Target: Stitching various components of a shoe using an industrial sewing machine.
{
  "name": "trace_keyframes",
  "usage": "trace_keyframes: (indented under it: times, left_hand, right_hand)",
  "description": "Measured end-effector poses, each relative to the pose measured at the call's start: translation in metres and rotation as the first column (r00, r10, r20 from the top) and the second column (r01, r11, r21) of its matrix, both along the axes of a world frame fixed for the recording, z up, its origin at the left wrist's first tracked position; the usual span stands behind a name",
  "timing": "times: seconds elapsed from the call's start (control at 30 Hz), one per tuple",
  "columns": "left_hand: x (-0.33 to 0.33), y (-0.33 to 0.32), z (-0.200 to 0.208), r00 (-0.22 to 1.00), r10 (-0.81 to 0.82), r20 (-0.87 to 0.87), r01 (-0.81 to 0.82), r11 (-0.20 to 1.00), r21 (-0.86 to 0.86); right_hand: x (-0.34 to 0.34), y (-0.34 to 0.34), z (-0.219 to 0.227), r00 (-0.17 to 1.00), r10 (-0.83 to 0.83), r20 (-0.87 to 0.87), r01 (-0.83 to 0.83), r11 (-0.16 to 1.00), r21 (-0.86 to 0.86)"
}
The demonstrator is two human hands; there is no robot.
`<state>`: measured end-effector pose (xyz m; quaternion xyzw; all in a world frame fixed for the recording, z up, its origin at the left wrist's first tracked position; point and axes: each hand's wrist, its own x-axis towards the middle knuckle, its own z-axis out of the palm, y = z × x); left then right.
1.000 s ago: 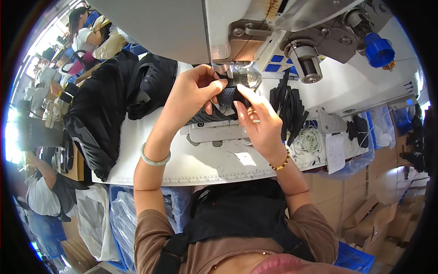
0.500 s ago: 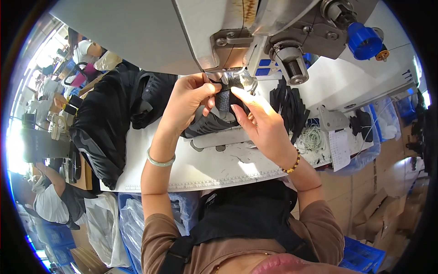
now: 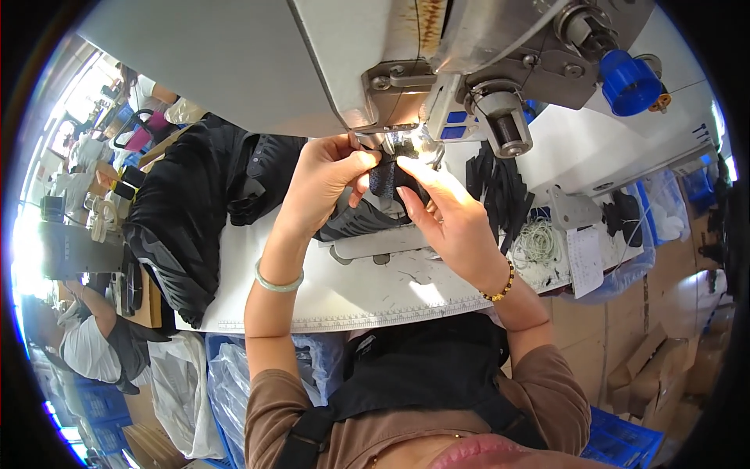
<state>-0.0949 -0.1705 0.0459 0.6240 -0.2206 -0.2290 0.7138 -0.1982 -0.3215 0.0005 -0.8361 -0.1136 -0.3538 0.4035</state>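
Observation:
A black shoe upper (image 3: pixel 361 220) lies under the head of a white sewing machine (image 3: pixel 336 47), its textured dark strip (image 3: pixel 382 180) reaching up to the lit needle area. My left hand (image 3: pixel 332 168) pinches the strip's upper end between thumb and index finger, just below the presser foot. From the other side my right hand (image 3: pixel 449 207) lays its index fingertip against the same work, with the thumb apart and lower. The fingertips hide part of the seam; the needle itself cannot be made out.
Black shoe uppers (image 3: pixel 176 211) are heaped to the left on the white table (image 3: pixel 312 301). Black strips (image 3: pixel 492 187), a tangle of pale thread (image 3: pixel 537 241) and a paper sheet (image 3: pixel 584 262) lie right. Metal tension parts (image 3: pixel 500 117) hang above. Another person (image 3: pixel 94 336) sits far left.
Both hands keep their grip and touch on the work and stay close to the needle area. The whole view has shifted slightly; the needle area looks brighter.

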Motion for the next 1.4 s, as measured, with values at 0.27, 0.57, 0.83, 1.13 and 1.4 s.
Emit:
trace_keyframes:
  times: [0.27,0.57,0.83,1.13,1.4]
  left_hand:
    - [0.000,-0.004,-0.004,0.998,0.051,-0.033,-0.052,0.998,-0.028]
    - [0.008,-0.005,-0.009,0.991,0.090,-0.102,-0.097,0.994,-0.059]
    - [0.010,-0.005,-0.012,0.994,0.059,-0.088,-0.071,0.988,-0.139]
    - [0.005,-0.001,-0.005,0.985,-0.025,-0.171,0.013,0.997,-0.071]
    - [0.005,-0.002,-0.012,0.991,0.019,-0.132,-0.035,0.993,-0.114]
  right_hand:
    - [-0.003,-0.002,0.000,0.986,0.123,-0.109,-0.095,0.967,0.235]
    - [0.000,-0.007,-0.003,0.885,0.432,-0.175,-0.169,0.647,0.743]
    - [0.002,-0.004,-0.006,0.904,0.421,-0.068,-0.233,0.620,0.749]
    - [0.003,-0.004,-0.017,0.897,0.441,0.020,-0.321,0.620,0.716]
    - [-0.002,-0.010,-0.007,0.905,0.425,-0.029,-0.249,0.582,0.774]
